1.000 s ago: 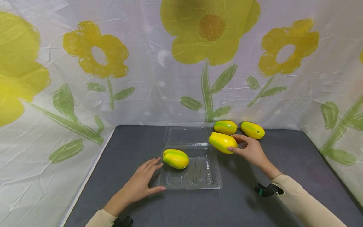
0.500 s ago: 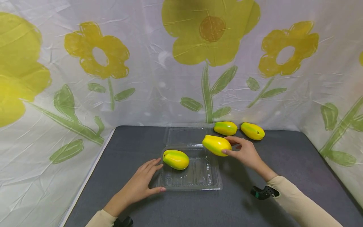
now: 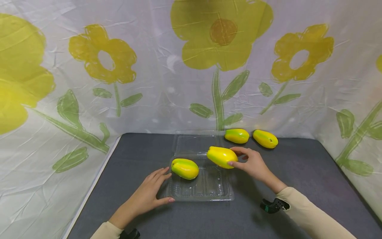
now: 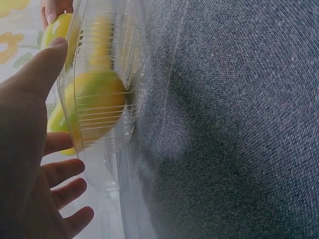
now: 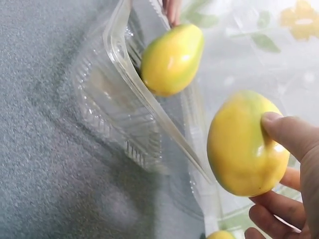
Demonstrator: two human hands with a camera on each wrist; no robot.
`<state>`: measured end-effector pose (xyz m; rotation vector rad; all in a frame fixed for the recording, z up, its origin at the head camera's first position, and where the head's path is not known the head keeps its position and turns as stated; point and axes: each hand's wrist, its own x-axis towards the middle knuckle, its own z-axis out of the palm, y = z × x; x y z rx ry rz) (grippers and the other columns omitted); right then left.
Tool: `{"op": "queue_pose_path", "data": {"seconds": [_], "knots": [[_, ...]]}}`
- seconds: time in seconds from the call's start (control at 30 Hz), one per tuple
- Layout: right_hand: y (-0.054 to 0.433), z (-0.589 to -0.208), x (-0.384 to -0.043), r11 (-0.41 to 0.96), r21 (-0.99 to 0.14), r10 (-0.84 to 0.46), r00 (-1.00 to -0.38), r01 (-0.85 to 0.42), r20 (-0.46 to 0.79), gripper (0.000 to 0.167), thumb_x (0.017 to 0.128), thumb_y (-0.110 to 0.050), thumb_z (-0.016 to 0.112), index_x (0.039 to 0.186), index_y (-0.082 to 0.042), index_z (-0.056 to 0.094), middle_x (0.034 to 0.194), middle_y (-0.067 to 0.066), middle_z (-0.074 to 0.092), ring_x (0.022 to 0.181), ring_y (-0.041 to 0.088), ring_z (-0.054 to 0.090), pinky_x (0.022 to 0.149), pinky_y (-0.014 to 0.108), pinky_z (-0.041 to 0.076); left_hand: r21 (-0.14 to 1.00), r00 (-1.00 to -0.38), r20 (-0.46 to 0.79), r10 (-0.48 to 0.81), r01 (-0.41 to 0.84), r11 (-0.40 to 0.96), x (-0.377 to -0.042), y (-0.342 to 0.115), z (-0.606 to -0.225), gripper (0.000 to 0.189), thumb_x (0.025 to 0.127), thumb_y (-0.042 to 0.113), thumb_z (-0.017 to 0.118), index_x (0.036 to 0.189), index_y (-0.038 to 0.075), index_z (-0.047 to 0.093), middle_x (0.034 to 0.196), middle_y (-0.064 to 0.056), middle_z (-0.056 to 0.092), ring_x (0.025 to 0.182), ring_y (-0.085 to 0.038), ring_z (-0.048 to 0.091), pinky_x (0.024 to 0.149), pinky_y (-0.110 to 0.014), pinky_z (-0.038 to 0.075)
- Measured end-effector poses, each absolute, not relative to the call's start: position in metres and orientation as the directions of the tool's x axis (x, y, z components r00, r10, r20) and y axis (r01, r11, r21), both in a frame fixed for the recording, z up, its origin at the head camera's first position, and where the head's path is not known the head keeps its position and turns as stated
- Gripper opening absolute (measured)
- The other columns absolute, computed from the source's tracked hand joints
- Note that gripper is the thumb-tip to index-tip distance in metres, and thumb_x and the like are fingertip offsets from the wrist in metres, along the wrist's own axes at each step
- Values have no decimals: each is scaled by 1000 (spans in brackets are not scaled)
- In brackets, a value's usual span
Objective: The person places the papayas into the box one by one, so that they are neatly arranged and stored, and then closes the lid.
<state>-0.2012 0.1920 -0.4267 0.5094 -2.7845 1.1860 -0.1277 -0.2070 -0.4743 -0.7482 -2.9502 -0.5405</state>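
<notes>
My right hand [image 3: 252,163] grips a yellow-green papaya [image 3: 221,157] between thumb and fingers, held over the back right part of a clear plastic clamshell box [image 3: 201,200]. In the right wrist view that held papaya [image 5: 244,144] is beside the box rim. A second papaya [image 3: 185,168] lies in the left side of the box. At the box's left edge is my left hand [image 3: 146,192], fingers spread and relaxed, its fingertips right by the rim. Through the box wall, the left wrist view shows the papaya [image 4: 99,107] inside.
Two more papayas [image 3: 237,136] [image 3: 265,139] lie at the back right of the dark grey table [image 3: 143,146]. The box's lid [image 3: 195,143] is folded back flat behind its base. A flower-printed cloth [image 3: 161,83] hangs behind and at both sides.
My right hand has carried its papaya leftward and slightly toward me, from beside the box to over it. The left hand and the papaya in the box have stayed in place.
</notes>
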Motion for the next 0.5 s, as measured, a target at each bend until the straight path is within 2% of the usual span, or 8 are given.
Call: {"op": "queue_pose_path", "data": {"seconds": [0.23, 0.5], "knots": [[184, -430, -198, 635, -695, -288, -938, -338, 193, 57, 81, -37, 81, 131, -15, 64, 124, 4, 71, 106, 23, 63, 89, 48, 52, 320, -882, 133, 453, 471, 822, -128, -207, -475, 87, 80, 64, 70, 148, 15, 46, 160, -6, 36, 147, -32, 35, 115, -59, 34], [180, -433, -197, 623, -703, -298, -935, -344, 194, 57, 81, -35, 81, 131, -15, 64, 124, 4, 70, 106, 23, 64, 88, 48, 52, 322, -886, 116, 448, 461, 827, -128, -206, -474, 87, 80, 63, 70, 148, 15, 46, 161, -5, 35, 147, -32, 35, 115, -60, 34]]}}
